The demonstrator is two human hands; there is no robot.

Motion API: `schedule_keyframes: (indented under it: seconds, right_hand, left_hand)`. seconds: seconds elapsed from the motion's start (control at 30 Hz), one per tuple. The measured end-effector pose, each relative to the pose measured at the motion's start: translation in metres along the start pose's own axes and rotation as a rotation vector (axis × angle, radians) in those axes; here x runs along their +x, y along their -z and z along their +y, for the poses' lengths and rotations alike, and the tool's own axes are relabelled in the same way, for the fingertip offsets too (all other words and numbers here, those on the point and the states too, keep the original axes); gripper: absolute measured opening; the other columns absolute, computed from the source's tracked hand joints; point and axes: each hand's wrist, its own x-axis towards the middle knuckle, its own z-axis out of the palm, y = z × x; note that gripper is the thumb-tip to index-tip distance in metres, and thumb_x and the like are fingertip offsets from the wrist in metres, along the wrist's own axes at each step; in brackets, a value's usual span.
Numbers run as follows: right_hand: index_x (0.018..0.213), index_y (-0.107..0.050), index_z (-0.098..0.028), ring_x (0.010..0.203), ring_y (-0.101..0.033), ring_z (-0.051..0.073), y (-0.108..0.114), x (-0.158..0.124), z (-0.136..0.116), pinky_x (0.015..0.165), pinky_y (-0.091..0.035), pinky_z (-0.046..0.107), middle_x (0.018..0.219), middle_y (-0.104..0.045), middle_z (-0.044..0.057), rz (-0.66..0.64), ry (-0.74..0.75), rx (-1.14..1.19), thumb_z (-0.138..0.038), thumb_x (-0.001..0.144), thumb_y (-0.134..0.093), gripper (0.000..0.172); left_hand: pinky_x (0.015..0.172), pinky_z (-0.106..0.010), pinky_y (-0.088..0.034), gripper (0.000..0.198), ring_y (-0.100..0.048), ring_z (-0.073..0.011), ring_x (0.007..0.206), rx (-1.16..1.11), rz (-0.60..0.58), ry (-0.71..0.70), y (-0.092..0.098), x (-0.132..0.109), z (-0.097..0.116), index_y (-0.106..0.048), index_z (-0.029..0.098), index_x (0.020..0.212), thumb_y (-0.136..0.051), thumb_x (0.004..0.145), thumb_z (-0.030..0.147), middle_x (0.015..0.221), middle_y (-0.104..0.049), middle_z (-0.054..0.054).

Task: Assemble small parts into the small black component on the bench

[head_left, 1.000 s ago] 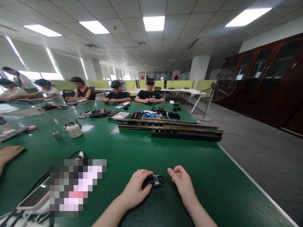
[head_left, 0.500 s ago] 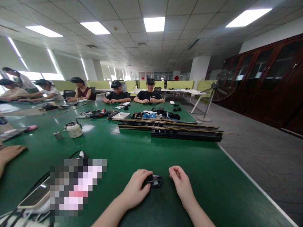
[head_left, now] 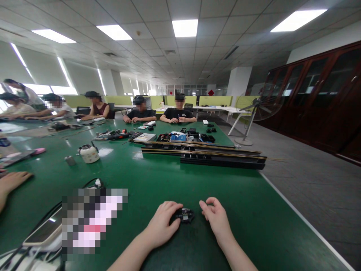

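A small black part (head_left: 184,215) lies on the green table (head_left: 158,180) near the front edge. My left hand (head_left: 163,224) curls round its left side and holds it down. Just right of the part is my right hand (head_left: 216,218), fingers curled in a loose pinch, a small gap between it and the part; I cannot make out anything in its fingers.
A phone (head_left: 42,233) with cables lies at the front left beside a blurred patch. Another person's hand (head_left: 12,180) rests at the left edge. Long black rails (head_left: 222,160) cross the table's middle, past a white kettle (head_left: 88,153). Several people sit at the far end. A standing fan (head_left: 254,109) is on the right floor.
My right hand has shifted slightly and its fingers have loosened a little. The left hand stays on the black part.
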Motion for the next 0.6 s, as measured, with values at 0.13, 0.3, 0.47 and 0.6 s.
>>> schedule_keyframes:
  seconds: [0.13, 0.3, 0.47, 0.6]
  right_hand:
    - [0.069, -0.042, -0.023, 0.036, -0.031, 0.008, 0.0002, 0.0003, 0.0005, 0.041, -0.023, 0.021, 0.037, -0.037, -0.013, 0.038, 0.005, -0.016, -0.058, 0.057, -0.068, 0.045]
    - [0.058, -0.040, -0.023, 0.037, -0.034, 0.009, -0.0009, -0.0034, -0.0074, 0.043, -0.029, 0.022, 0.036, -0.033, -0.012, 0.020, 0.002, 0.006, -0.062, 0.063, -0.061, 0.045]
    - [0.059, -0.047, -0.022, 0.044, -0.039, 0.011, 0.0004, -0.0021, -0.0063, 0.058, -0.041, 0.026, 0.042, -0.038, -0.009, 0.007, 0.029, 0.064, -0.060, 0.069, -0.057, 0.041]
    - [0.061, -0.050, -0.021, 0.048, -0.042, 0.012, 0.0010, -0.0014, -0.0060, 0.058, -0.040, 0.026, 0.044, -0.038, -0.008, 0.000, 0.027, 0.084, -0.059, 0.069, -0.057, 0.039]
  left_hand:
    - [0.094, -0.037, -0.038, 0.041, -0.049, -0.0228, 0.105, -0.002, 0.001, 0.002, 0.0004, -0.0007, -0.0008, -0.054, 0.023, 0.116, -0.050, 0.076, 0.014, 0.110, -0.058, -0.006]
    - [0.095, -0.037, -0.037, 0.042, -0.049, -0.0231, 0.105, -0.010, -0.004, 0.001, 0.0014, -0.0010, -0.0002, -0.054, 0.024, 0.116, -0.051, 0.075, 0.014, 0.111, -0.058, -0.006]
    - [0.094, -0.037, -0.038, 0.042, -0.050, -0.0227, 0.104, -0.012, -0.003, -0.002, 0.0001, -0.0010, -0.0011, -0.054, 0.022, 0.116, -0.051, 0.075, 0.014, 0.110, -0.058, -0.006]
    - [0.094, -0.036, -0.037, 0.041, -0.049, -0.0225, 0.104, -0.017, 0.011, -0.003, -0.0005, -0.0010, -0.0034, -0.054, 0.023, 0.115, -0.052, 0.075, 0.014, 0.110, -0.057, -0.005]
